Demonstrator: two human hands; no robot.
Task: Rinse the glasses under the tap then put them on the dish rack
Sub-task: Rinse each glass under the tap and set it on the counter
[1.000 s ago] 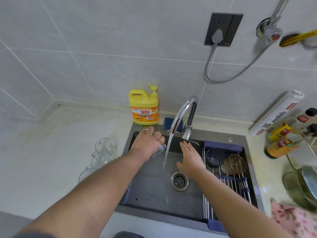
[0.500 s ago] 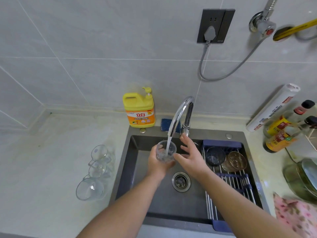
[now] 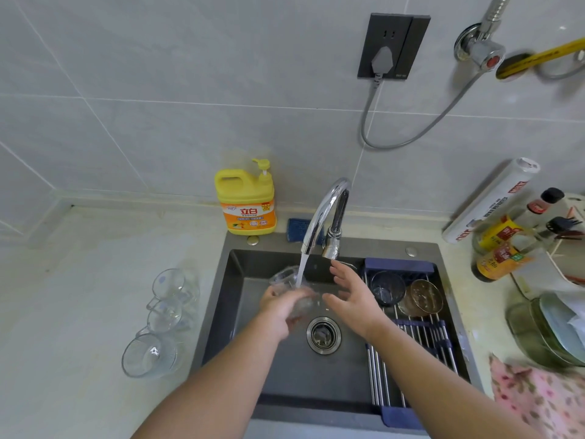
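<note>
My left hand (image 3: 280,307) grips a small clear glass (image 3: 286,280), tilted to the left under the stream from the chrome tap (image 3: 327,213) over the dark sink (image 3: 234,280). My right hand (image 3: 353,293) hovers just right of the glass with fingers spread, holding nothing. Three clear glass cups (image 3: 164,312) lie on their sides on the counter left of the sink. The dish rack (image 3: 408,337) spans the sink's right side and carries a dark glass (image 3: 387,288) and a brownish glass (image 3: 422,297).
A yellow detergent bottle (image 3: 245,199) and a blue sponge (image 3: 297,228) sit behind the sink. Sauce bottles (image 3: 503,245) and a white roll (image 3: 490,201) stand at the right. Glass bowls (image 3: 544,331) and a pink cloth (image 3: 538,400) lie at the right front. The drain (image 3: 323,334) is open.
The glass, upright under the water half a second ago, is now tipped to the left in my left hand. My right hand has drawn slightly away from it.
</note>
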